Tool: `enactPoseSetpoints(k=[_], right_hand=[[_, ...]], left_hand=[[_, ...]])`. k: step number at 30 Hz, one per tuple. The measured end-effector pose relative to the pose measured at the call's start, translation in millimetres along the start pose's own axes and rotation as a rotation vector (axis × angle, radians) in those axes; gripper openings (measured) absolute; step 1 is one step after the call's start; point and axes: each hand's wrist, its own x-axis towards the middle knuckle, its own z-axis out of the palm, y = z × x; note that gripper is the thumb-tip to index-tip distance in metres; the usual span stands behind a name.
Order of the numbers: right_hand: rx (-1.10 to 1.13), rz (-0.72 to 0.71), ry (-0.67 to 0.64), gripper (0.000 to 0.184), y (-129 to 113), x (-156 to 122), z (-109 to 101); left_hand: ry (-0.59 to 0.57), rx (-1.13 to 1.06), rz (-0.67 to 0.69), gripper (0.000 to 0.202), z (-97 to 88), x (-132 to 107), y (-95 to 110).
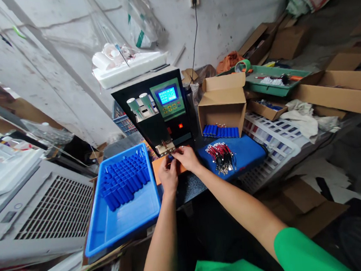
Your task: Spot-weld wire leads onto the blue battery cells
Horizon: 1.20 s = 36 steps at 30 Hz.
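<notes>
Under the electrodes of a black spot welder (165,149) with a lit display, both hands meet over an orange board (157,168). My left hand (168,176) is closed on a blue battery cell (170,157), mostly hidden by the fingers. From the right, my right hand (186,157) pinches at the same spot; whatever lies in its fingertips is too small to make out. To the left, a blue tray (137,212) bears many standing blue cells (124,181). A bundle of red and black wire leads (222,157) lies on a blue pad (252,150) to the right.
Behind the pad, an open cardboard box (221,90) holds a row of blue cells with wires. A green tray (266,80) and a white plastic basket (273,139) stand farther right. White foam (129,70) rests on the welder. A grey vented unit (43,208) stands at left.
</notes>
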Motion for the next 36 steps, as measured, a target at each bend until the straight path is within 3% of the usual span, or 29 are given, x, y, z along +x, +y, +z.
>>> enactPoseSetpoints(k=[19, 31, 36], right_hand=[[0.035, 0.024, -0.02, 0.014, 5.1, 2.9, 0.9], [-0.06, -0.044, -0.1, 0.017, 14.5, -5.9, -19.8], [-0.093, -0.064, -0.079, 0.021, 9.8, -6.4, -22.4]], left_hand=[[0.01, 0.0, 0.008, 0.041, 0.5, 1.1, -6.5], [0.023, -0.004, -0.002, 0.04, 2.6, 1.6, -7.4], [0.005, -0.017, 0.016, 0.039, 0.7, 1.8, 1.8]])
